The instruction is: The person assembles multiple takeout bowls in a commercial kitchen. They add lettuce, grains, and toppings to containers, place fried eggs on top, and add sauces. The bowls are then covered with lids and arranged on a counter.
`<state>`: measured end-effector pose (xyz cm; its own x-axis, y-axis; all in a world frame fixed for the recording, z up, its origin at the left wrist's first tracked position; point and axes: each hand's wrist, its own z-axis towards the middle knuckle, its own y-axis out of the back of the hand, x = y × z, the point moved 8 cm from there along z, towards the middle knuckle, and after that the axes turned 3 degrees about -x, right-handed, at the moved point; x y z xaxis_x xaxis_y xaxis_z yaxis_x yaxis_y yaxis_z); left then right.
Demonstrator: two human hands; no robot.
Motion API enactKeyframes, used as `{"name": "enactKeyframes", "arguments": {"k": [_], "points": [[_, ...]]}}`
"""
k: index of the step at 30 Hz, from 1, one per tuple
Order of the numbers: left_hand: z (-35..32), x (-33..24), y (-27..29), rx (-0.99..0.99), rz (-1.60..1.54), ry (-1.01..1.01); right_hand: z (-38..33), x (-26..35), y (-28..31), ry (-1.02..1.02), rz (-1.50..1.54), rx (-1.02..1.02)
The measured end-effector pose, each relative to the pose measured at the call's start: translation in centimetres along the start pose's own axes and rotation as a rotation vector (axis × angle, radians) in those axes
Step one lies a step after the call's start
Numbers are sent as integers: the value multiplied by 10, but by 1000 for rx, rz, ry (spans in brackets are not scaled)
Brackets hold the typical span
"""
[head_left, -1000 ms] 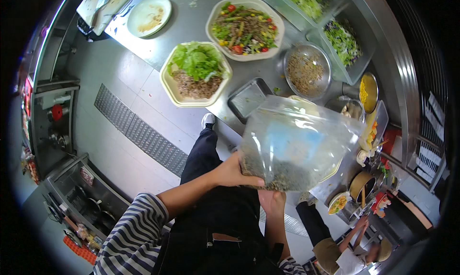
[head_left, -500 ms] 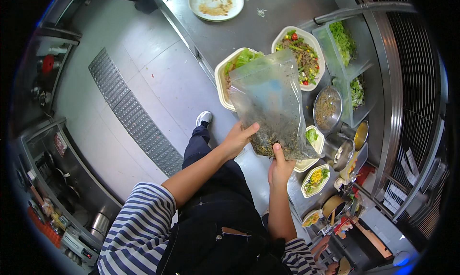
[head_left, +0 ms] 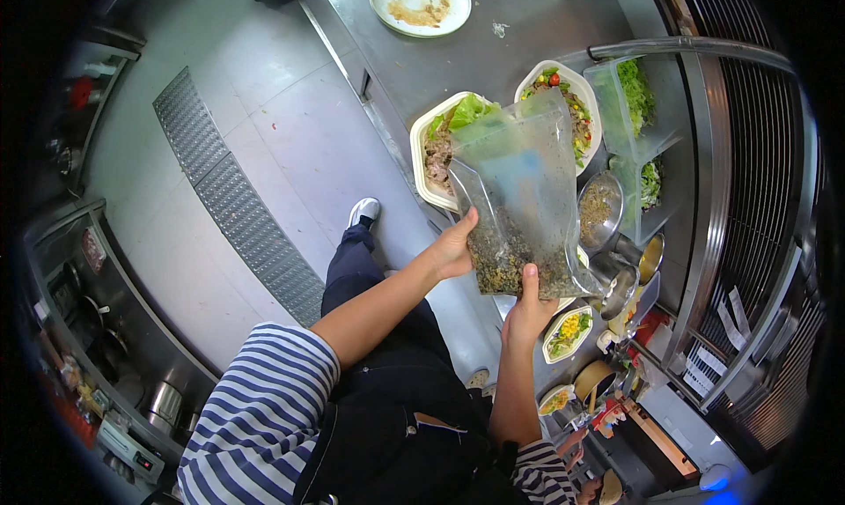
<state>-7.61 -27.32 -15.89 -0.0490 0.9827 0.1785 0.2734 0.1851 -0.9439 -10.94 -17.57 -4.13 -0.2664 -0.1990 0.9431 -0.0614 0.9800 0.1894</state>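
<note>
A clear plastic bag [head_left: 519, 197] is tilted in front of me, its lower end filled with dark, greenish-brown crumbly bits. My left hand [head_left: 456, 245] grips its left side, thumb on the front. Near the bottom edge my right hand [head_left: 528, 311] pinches it, thumb up and fingers behind. Just past the bag's left edge, a white bowl [head_left: 421, 166] holds lettuce and shredded meat. Partly covered by the bag's top, another salad bowl [head_left: 595, 100] shows tomatoes, corn and meat. Under my right hand's side sits a smaller bowl with corn and greens [head_left: 568, 335].
A stained white plate [head_left: 453, 21] lies at the counter's far end. Along the right stand a clear bin of shredded lettuce [head_left: 635, 100], a metal bowl of grains [head_left: 600, 210], and several pots. A metal rail [head_left: 695, 45] bounds that side. Another person's hand [head_left: 574, 443] shows at lower right.
The bag has shifted slightly right and down and turned more upright, both hands still on it. More of the left bowl's meat shows. The view has moved a little.
</note>
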Motion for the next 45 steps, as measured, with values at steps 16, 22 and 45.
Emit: {"name": "enactKeyframes", "arguments": {"k": [16,22,45], "points": [[5,-21,-29,-4,12,-119,6,29,-4,12,-46,-143],[14,-44,-33,-90,-1,-133,4,44,-24,77,-83,-78],[2,6,-13,52,-70,8,1,31,12,140,-170,-91]]}}
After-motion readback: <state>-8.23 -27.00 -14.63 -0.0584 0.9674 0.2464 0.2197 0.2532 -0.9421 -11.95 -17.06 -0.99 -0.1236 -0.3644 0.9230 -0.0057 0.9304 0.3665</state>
